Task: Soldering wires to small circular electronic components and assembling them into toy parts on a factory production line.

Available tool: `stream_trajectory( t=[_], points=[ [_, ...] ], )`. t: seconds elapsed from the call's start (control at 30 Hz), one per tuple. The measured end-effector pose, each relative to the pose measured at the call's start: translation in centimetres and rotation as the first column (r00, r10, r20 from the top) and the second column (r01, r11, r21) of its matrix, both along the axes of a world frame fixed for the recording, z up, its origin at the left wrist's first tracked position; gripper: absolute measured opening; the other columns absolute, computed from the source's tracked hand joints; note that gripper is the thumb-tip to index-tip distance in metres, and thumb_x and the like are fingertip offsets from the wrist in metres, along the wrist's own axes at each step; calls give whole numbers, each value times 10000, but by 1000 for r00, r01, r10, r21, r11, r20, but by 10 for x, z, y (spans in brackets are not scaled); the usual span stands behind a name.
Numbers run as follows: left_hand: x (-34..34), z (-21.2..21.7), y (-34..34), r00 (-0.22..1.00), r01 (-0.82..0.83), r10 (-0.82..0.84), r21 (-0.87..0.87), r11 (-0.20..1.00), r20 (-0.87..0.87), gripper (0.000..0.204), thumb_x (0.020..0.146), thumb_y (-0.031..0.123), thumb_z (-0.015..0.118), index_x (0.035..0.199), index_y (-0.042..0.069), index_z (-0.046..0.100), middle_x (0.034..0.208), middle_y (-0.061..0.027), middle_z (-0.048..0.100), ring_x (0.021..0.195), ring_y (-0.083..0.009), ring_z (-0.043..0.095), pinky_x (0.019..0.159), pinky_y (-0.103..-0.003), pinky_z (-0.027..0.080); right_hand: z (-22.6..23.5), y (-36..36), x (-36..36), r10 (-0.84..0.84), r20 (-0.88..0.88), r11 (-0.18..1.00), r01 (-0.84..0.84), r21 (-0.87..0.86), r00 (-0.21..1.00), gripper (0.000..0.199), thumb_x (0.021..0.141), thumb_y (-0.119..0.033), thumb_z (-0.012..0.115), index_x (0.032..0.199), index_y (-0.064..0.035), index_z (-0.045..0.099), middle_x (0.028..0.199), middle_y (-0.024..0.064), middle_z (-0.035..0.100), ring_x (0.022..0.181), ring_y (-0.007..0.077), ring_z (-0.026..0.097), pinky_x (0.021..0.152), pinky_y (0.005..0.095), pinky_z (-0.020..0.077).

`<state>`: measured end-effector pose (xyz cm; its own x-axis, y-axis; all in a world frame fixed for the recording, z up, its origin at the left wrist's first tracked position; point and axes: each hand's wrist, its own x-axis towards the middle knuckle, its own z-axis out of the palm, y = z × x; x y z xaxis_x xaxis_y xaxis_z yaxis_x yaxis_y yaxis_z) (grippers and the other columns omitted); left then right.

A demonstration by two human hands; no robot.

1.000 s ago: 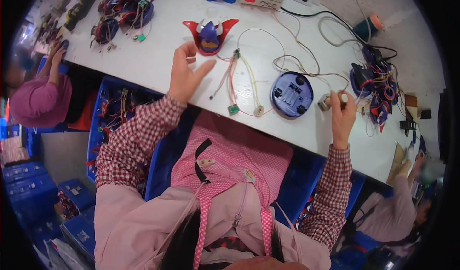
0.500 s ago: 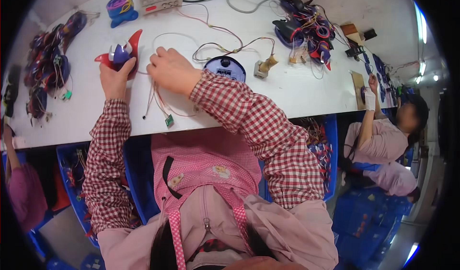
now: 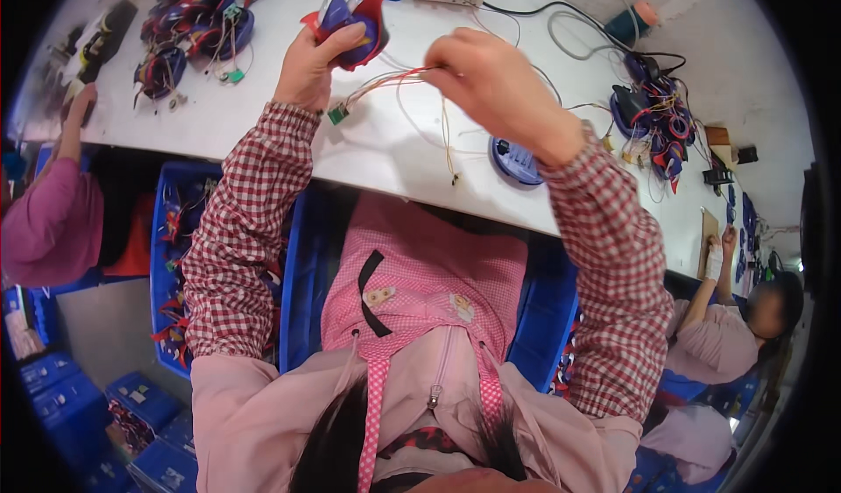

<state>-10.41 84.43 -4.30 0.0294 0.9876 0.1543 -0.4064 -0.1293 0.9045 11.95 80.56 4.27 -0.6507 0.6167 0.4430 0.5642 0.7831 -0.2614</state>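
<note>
Right now, your left hand [image 3: 308, 68] holds the toy [image 3: 370, 13] beyond and to the left of the disc [image 3: 515, 164], thumb pressed over its front. Your right hand [image 3: 489, 74], also beyond the disc, has its fingers narrowed on the wires [image 3: 405, 74]; slight blur hides the exact pinch. The board [image 3: 338, 114] is at the wires' end, left of the disc. To handle this well, I'd brace the toy firmly, draw the wires gently with some slack between your hands, part any that cross, and avoid tugging where they join the board.
</note>
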Motion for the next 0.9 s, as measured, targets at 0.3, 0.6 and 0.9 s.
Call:
stream_trajectory(
  t=[0.3,0.6,0.9],
  points=[
    [66,28,-30,934,342,-337,32,939,-117,506,706,181,774,1120,4,542,1004,-72,626,904,-146,593,814,-273,474,-10,-48,78,-543,-322,478,-30,-878,775,163,856,-162,623,879,-2,601,684,-12,550,536,38,494,450,182,376],
    [148,-5,-21,716,605,-602,-117,788,-354,657,658,162,803,1203,-9,478,1099,-95,599,998,-160,570,913,-294,439,-80,-51,141,-669,-96,610,470,-638,737,194,830,-141,639,947,9,601,823,42,565,650,110,550,518,239,436],
    [162,-15,-21,646,595,-443,47,802,-621,655,608,289,827,1109,-20,541,1046,-139,626,937,-208,597,873,-300,459,-125,-52,142,-599,-313,799,524,-295,737,325,826,-58,585,1137,7,516,1142,116,517,946,190,556,721,287,488]
  ],
)
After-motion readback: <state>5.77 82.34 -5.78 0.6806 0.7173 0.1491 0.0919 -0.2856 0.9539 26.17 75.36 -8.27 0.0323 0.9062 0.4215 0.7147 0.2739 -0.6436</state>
